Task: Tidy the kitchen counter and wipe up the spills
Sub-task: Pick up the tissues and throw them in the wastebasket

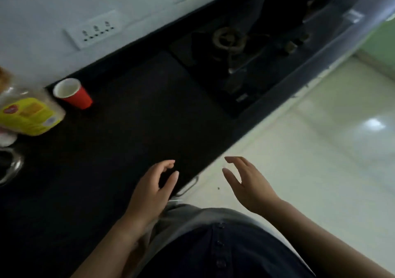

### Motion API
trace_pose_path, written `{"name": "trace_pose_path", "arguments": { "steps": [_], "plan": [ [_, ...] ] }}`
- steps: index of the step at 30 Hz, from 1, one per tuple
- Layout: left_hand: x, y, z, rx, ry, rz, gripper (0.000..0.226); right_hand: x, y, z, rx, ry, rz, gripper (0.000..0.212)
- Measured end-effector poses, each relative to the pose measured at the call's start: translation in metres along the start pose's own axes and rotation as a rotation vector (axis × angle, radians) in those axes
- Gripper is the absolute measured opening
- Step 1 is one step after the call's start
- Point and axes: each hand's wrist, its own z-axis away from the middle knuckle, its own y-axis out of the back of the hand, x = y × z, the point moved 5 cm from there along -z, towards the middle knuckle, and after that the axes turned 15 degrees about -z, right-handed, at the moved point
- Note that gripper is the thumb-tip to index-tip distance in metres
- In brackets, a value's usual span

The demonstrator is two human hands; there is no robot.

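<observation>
A black kitchen counter runs from lower left to upper right. On it, at the far left near the wall, lies a red paper cup on its side, white inside showing. Beside it lies a clear bread bag with a yellow label. My left hand hovers over the counter's front edge, fingers loosely curled and apart, holding nothing. My right hand hangs over the floor just off the counter edge, fingers spread, empty. No spill is discernible on the dark surface.
A gas stove with a burner sits on the counter to the right. A steel vessel's rim and a white object show at the left edge. A socket panel is on the wall. Pale tiled floor lies to the right.
</observation>
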Motion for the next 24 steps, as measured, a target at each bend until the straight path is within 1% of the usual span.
{"name": "trace_pose_path", "arguments": {
  "steps": [3,7,9,11,14,16,19,23,24],
  "plan": [
    [0.080,-0.040,-0.010,-0.089,-0.133,0.053,0.029,0.052,0.060,0.042,0.159,-0.065,-0.082,0.047],
    [0.178,-0.106,-0.018,-0.259,-0.317,0.100,0.041,0.121,0.120,0.105,0.396,-0.182,-0.174,0.045],
    [0.220,-0.136,-0.021,-0.354,-0.364,0.089,0.037,0.148,0.143,0.136,0.524,-0.249,-0.247,0.045],
    [0.257,-0.163,-0.021,-0.440,-0.421,0.051,0.029,0.171,0.162,0.164,0.650,-0.312,-0.321,0.047],
    [0.300,-0.195,-0.021,-0.524,-0.505,-0.007,0.023,0.200,0.180,0.196,0.796,-0.391,-0.421,0.048],
    [0.321,-0.212,-0.025,-0.563,-0.534,-0.034,0.019,0.215,0.188,0.209,0.859,-0.436,-0.479,0.052],
    [0.349,-0.233,-0.039,-0.591,-0.546,-0.058,0.022,0.236,0.197,0.214,0.899,-0.491,-0.550,0.054],
    [0.391,-0.263,-0.077,-0.623,-0.546,-0.085,0.013,0.269,0.229,0.187,0.905,-0.516,-0.600,0.042],
    [0.403,-0.271,-0.090,-0.632,-0.544,-0.101,0.014,0.278,0.243,0.175,0.900,-0.516,-0.606,0.039]
  ]
}}
